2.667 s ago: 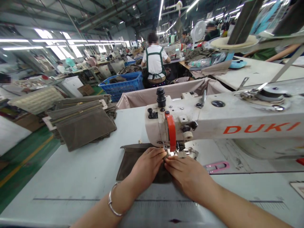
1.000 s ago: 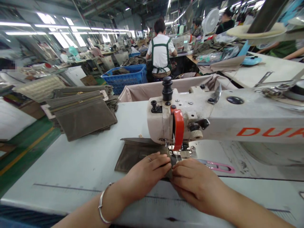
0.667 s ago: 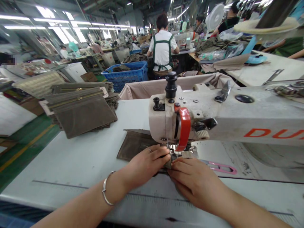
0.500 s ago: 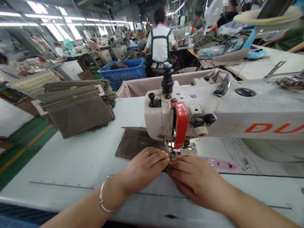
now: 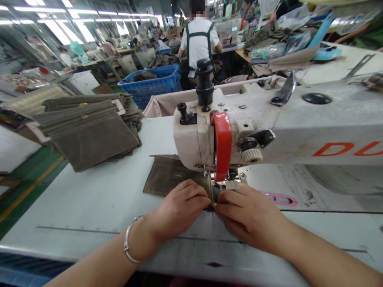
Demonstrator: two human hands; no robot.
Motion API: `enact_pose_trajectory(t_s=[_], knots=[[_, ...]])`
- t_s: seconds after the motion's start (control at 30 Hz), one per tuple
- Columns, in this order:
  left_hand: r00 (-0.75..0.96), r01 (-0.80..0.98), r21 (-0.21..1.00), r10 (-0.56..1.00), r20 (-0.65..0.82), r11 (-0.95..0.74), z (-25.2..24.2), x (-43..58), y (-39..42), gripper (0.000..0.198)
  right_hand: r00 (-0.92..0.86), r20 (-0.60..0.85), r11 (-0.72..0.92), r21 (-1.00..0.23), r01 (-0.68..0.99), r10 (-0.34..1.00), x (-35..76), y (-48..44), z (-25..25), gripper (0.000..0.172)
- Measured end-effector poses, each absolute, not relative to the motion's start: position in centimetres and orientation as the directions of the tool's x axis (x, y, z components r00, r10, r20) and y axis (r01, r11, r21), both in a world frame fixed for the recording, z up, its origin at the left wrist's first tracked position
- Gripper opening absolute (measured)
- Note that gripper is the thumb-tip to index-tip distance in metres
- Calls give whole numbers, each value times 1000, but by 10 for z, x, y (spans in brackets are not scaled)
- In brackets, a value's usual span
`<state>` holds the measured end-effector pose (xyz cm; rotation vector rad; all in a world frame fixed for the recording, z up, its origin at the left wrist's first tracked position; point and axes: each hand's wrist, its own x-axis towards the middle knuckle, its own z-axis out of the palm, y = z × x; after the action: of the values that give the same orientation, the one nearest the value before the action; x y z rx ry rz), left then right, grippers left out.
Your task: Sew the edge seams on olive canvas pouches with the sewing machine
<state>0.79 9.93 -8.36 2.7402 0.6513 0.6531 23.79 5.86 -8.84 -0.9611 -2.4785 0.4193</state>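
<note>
A brown-olive fabric panel (image 5: 161,179) with a small label (image 5: 178,175) lies flat on the white sewing table (image 5: 89,203). Its right edge is beneath the needle area of a sewing machine (image 5: 191,137) with an orange guard (image 5: 223,145). My left hand (image 5: 179,209), wearing a ring and a silver bangle, pinches the panel's near right corner. Just across from it, my right hand (image 5: 254,221) has its fingers closed on the same edge, close to the presser foot. The fingertips of both hands almost meet; the fabric under them is partly hidden.
Stacked zippered pouches (image 5: 92,139) sit at the table's left. Pink thread snips (image 5: 283,199) lie right of my right hand. Behind the machine are a pinkish cloth-lined trough (image 5: 167,103), a blue crate (image 5: 152,85) and a person in a white shirt (image 5: 199,44).
The view has shifted slightly, so the machine appears a little higher and further left. My fingertips have parted slightly, showing more of the panel's edge between them. Both hands stay on the panel.
</note>
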Motion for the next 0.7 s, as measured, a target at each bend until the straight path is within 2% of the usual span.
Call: enact_pose_trajectory(t_s=[0.37,0.53,0.7], knots=[[829,330,327,438,348,-885,-86,9,99,17,-667,292,712,-457,533,686,236,57,-88,24],[831,308,308,412,374,-900,-86,6,102,19,-649,240,668,-483,566,722,235,53,-86,30],[804,325,286,423,419,-901,-88,8,113,18,-598,284,654,-459,602,750,231,55,-90,35]])
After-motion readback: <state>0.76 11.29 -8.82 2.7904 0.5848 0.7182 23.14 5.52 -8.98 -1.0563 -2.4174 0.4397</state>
